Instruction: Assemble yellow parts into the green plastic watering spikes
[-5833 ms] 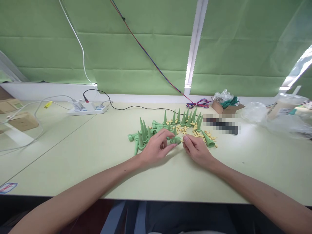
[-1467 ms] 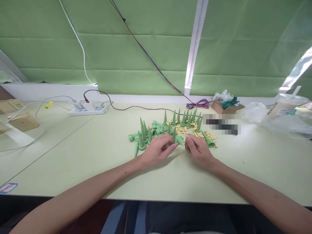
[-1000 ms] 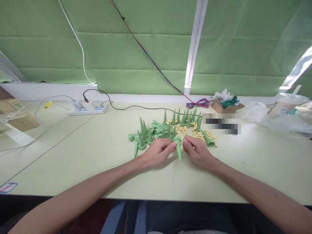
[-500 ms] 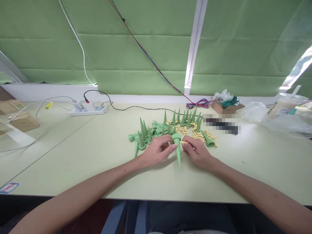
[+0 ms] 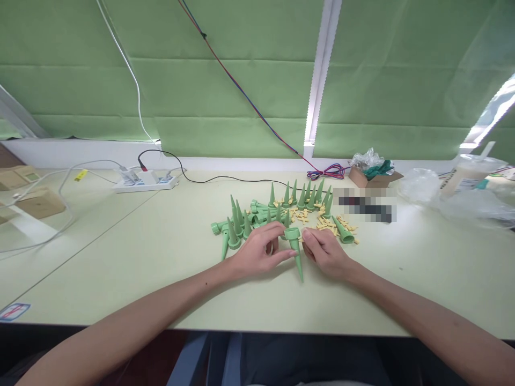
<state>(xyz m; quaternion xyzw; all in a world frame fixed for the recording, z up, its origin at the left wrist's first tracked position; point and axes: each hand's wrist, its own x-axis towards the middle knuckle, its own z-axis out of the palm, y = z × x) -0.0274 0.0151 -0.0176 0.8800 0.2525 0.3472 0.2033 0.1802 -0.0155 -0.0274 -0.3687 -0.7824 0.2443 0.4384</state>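
Note:
My left hand (image 5: pixel 265 249) holds a green watering spike (image 5: pixel 295 246) between thumb and fingers. Its wide collar is at the top and its point slants down toward me. Close against the collar's right side, my right hand (image 5: pixel 325 252) is closed in a pinch. A sliver of a small yellow valve (image 5: pixel 301 240) shows at those fingertips; the rest of it is hidden. Behind my hands, several green spikes (image 5: pixel 234 236) stand point up or lie on their sides. Among them is a scatter of small yellow valves (image 5: pixel 326 225). One loose spike (image 5: pixel 344 231) lies right of the pile.
The pale table (image 5: pixel 140 268) has a power strip (image 5: pixel 147 184) with cables at the back left. Cardboard boxes (image 5: pixel 40 201) sit at far left. At the back right are a small carton (image 5: pixel 374 179), a plastic bag (image 5: pixel 420 185) and a drink cup (image 5: pixel 462 174). A blurred dark object (image 5: pixel 366 208) lies nearby.
The held spike has tilted, its point swinging slightly right, and my left thumb sits lower on it. My right fingertips are closer to the collar, covering most of the yellow valve.

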